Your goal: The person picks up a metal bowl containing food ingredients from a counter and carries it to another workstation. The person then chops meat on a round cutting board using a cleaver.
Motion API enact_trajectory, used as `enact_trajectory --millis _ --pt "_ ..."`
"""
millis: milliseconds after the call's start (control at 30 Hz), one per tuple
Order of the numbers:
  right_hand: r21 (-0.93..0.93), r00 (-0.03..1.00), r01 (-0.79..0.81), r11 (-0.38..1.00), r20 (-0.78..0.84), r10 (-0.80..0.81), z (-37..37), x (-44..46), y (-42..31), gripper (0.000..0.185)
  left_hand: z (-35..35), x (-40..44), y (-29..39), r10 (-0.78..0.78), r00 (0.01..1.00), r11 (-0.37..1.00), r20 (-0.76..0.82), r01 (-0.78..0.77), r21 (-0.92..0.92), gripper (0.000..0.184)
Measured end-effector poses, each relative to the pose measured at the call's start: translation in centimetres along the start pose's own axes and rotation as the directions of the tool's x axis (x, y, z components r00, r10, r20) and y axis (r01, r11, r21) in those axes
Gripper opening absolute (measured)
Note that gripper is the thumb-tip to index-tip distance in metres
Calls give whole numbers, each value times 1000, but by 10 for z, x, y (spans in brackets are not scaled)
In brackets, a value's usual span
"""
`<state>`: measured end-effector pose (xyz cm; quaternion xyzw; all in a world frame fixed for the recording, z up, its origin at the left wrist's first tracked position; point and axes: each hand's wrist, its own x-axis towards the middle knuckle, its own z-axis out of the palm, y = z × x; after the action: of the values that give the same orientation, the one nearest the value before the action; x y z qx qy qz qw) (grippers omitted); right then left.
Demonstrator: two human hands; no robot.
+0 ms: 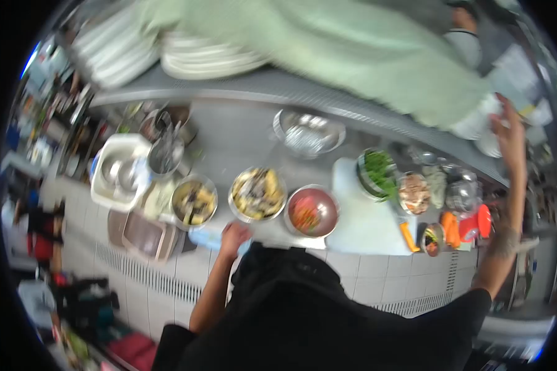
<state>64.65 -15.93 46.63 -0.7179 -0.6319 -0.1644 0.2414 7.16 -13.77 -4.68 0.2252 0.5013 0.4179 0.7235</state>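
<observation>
My right hand (509, 127) is stretched up to the shelf at the far right, its fingers apart beside stacked white bowls (476, 120); whether it touches them is unclear. A pale green cloth (353, 55) lies over part of these dishes. My left hand (235, 238) is low at the counter's front edge, loosely bent, with nothing visible in it. Just beyond it stands a metal bowl of yellow and dark pieces (257, 195). A similar smaller bowl (194, 202) is to its left. On its right is a metal bowl with chopped red and orange food (311, 211).
A white cutting board (368, 216) carries a bowl of greens (377, 173) and a yellow-handled knife (408, 237). Nearby are a bowl of pinkish pieces (414, 193) and carrots (450, 229). A colander (309, 132) stands behind. Plates (210, 55) line the overhead shelf; a white tub (120, 173) is left.
</observation>
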Motion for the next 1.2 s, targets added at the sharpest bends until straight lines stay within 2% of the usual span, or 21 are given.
enact_trajectory --millis 33,100,200,233,333,367,433,500,567,600,633,700,733,833,867,900,967,1033,1100,1200 --pt "-65 996 94 993 14 -93 1 2 15 41 16 -5 12 -87 995 996 -56 88 14 32" --pt "26 990 137 990 -19 -137 14 8 78 43 31 -10 24 -81 997 990 20 78 115 30" --pt "-2 990 -57 998 128 57 11 0 50 52 49 -12 26 -65 997 994 -44 68 88 23" --pt "1 989 -51 999 141 50 13 4 53 52 53 -14 28 -48 998 994 -43 52 96 22" --pt "-222 997 42 974 68 -27 12 11 90 51 62 -17 32 -17 996 997 -83 23 72 19" --pt "-226 998 30 974 55 -18 10 15 90 51 63 -12 35 -10 997 997 -71 16 82 19" --pt "-336 977 207 919 123 -175 3 18 91 50 66 -12 32 -3 992 999 -124 8 46 15" --pt "-365 983 169 915 134 -128 1 16 76 50 69 -5 36 1 994 999 -106 3 36 11" --pt "-440 975 214 872 48 -216 1 11 73 49 69 -2 37 15 994 1000 -111 -13 16 11" --pt "-440 957 271 856 25 -290 3 11 74 47 69 -1 38 23 994 1000 -108 -23 0 11" --pt "-442 959 266 857 32 -281 0 7 71 47 69 0 38 14 994 1000 -105 -13 6 11" --pt "-388 982 186 903 67 -174 -5 5 53 46 74 5 47 27 991 1000 -133 -28 -2 13" --pt "-273 986 168 947 37 -164 -5 3 52 43 73 9 50 36 988 999 -147 -31 39 16" --pt "-290 984 171 942 -1 -179 -11 -1 61 41 74 15 58 -4 987 999 -160 13 52 17" --pt "-400 966 234 886 -9 -259 -14 -2 53 40 77 13 61 9 988 999 -155 -2 47 16" --pt "-406 967 228 885 -9 -253 -15 -8 49 40 79 13 60 6 989 999 -147 1 50 16" --pt "-310 988 114 944 -61 -139 -11 -20 40 40 75 13 62 18 988 996 -156 -5 84 15" --pt "-353 980 102 930 -127 -156 -10 -31 32 38 68 21 62 17 992 997 -127 -7 73 20" --pt "-202 978 83 976 -173 -119 -18 -47 33 37 70 19 66 6 992 998 -124 1 61 21" --pt "-221 980 26 975 -189 -69 -29 -76 16 38 71 19 74 23 991 995 -130 -10 103 22"
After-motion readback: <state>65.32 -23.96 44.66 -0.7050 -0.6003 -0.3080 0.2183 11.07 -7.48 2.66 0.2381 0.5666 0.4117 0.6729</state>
